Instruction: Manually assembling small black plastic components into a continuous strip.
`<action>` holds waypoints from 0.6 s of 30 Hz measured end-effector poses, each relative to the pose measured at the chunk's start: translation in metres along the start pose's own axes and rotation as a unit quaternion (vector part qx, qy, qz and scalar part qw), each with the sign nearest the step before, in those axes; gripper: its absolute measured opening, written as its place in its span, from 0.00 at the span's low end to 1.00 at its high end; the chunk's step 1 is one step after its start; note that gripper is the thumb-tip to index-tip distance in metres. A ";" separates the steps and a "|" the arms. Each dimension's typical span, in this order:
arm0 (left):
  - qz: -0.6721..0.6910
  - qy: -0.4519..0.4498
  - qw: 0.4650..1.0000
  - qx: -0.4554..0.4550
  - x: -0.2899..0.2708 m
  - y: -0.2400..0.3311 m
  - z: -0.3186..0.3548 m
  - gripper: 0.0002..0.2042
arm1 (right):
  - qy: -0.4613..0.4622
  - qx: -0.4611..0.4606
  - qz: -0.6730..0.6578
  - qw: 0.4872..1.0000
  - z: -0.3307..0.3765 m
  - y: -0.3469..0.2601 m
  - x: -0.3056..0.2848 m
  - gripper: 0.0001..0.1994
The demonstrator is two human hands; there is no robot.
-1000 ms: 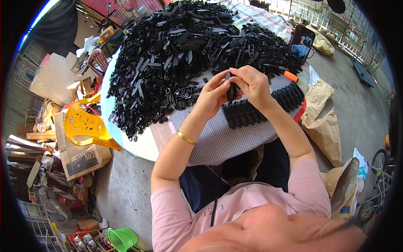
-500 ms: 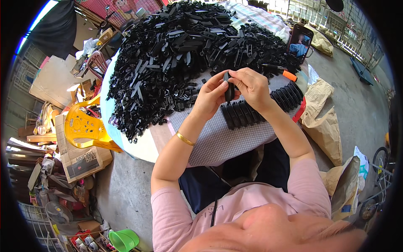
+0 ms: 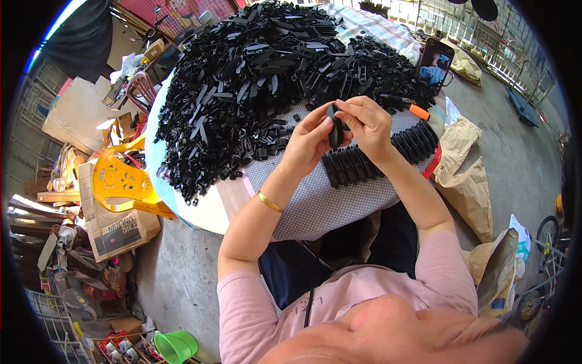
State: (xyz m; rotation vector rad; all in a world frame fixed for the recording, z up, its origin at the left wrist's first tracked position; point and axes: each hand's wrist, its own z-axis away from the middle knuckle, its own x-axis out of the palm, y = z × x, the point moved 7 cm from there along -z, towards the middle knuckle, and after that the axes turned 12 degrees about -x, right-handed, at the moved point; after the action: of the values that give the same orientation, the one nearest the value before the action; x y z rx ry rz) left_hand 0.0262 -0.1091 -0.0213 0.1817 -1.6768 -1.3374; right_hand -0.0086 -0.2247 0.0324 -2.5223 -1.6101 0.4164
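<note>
Between my two hands, above the near part of the round table, is a long black plastic piece (image 3: pixel 334 128) with rounded ends, held upright. My left hand (image 3: pixel 309 138) grips it along its side with thumb and fingers. The fingers of my right hand (image 3: pixel 367 126) pinch at its upper end. Just below and to the right, a row of similar black pieces (image 3: pixel 348 168) stands side by side, curving toward the right edge. A great heap of loose black plastic parts (image 3: pixel 242 79) covers the far and left side of the table.
A phone (image 3: pixel 434 63) stands upright at the table's right edge, near an orange-handled tool (image 3: pixel 418 111). The patterned tablecloth (image 3: pixel 303 209) shows in front of me. A yellow chair (image 3: pixel 121 182) stands left; brown paper sacks (image 3: pixel 467 182) lean at the right; a green bucket (image 3: pixel 176 346) sits lower left.
Both hands keep hold of the black plastic piece, which has shifted slightly to the right and turned a little. My left hand has moved slightly right with it.
</note>
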 end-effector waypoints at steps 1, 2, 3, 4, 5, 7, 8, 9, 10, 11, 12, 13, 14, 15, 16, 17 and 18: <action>0.003 -0.002 1.000 0.003 0.000 0.000 0.000 0.20 | -0.003 -0.002 0.001 1.000 0.000 -0.001 0.000 0.11; 0.004 -0.002 1.000 0.004 0.001 0.001 0.000 0.20 | -0.003 -0.003 0.000 1.000 0.000 -0.002 0.000 0.11; 0.007 -0.002 1.000 0.002 0.001 0.001 0.000 0.21 | 0.001 -0.012 0.012 1.000 -0.002 -0.006 -0.002 0.11; 0.011 -0.001 1.000 0.000 0.001 0.001 0.000 0.21 | 0.005 -0.020 0.025 0.999 -0.003 -0.008 -0.003 0.11; 0.010 -0.001 1.000 0.002 0.001 0.000 0.000 0.21 | 0.005 -0.021 0.024 0.999 -0.002 -0.008 -0.003 0.11; -0.003 -0.001 1.000 0.005 0.000 -0.001 0.000 0.20 | -0.011 -0.017 0.028 0.999 -0.001 -0.007 -0.001 0.10; -0.003 0.000 1.000 0.005 -0.001 -0.001 0.000 0.20 | -0.011 -0.017 0.028 0.999 -0.001 -0.007 -0.001 0.10; -0.011 -0.001 1.000 0.009 -0.002 0.000 0.000 0.19 | -0.017 -0.015 0.027 0.999 -0.001 -0.006 0.000 0.10; -0.019 -0.001 1.000 0.012 -0.003 0.001 0.000 0.18 | -0.024 -0.014 0.026 0.999 -0.001 -0.006 0.002 0.10; -0.018 0.000 1.000 0.012 -0.003 0.001 0.000 0.18 | -0.024 -0.013 0.025 0.999 -0.001 -0.006 0.002 0.10; -0.023 0.003 1.000 0.019 -0.003 0.003 0.001 0.19 | -0.038 -0.010 0.028 0.999 -0.002 -0.007 0.004 0.09; -0.028 0.006 0.999 0.026 -0.003 0.006 0.002 0.19 | -0.052 -0.007 0.031 0.998 -0.003 -0.008 0.006 0.09; -0.028 0.008 0.999 0.026 -0.002 0.007 0.002 0.19 | -0.053 -0.006 0.029 0.998 -0.004 -0.009 0.006 0.09; -0.016 0.025 0.999 0.026 -0.002 0.008 0.003 0.19 | -0.062 0.004 0.004 0.998 -0.004 -0.010 0.007 0.09; -0.004 0.043 0.999 0.026 -0.004 0.009 0.004 0.18 | -0.071 0.014 -0.020 0.997 -0.004 -0.011 0.008 0.09; 0.004 0.027 0.999 0.027 -0.003 0.009 0.003 0.17 | -0.083 0.035 -0.041 0.995 -0.006 -0.009 0.009 0.11; 0.005 0.029 0.999 0.027 -0.003 0.009 0.003 0.17 | -0.083 0.036 -0.042 0.995 -0.006 -0.007 0.009 0.11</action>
State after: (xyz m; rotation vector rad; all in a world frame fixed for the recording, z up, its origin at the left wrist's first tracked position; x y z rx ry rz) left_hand 0.0297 -0.1016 -0.0157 0.2411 -1.6648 -1.2694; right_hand -0.0094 -0.2137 0.0384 -2.4149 -1.7172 0.6781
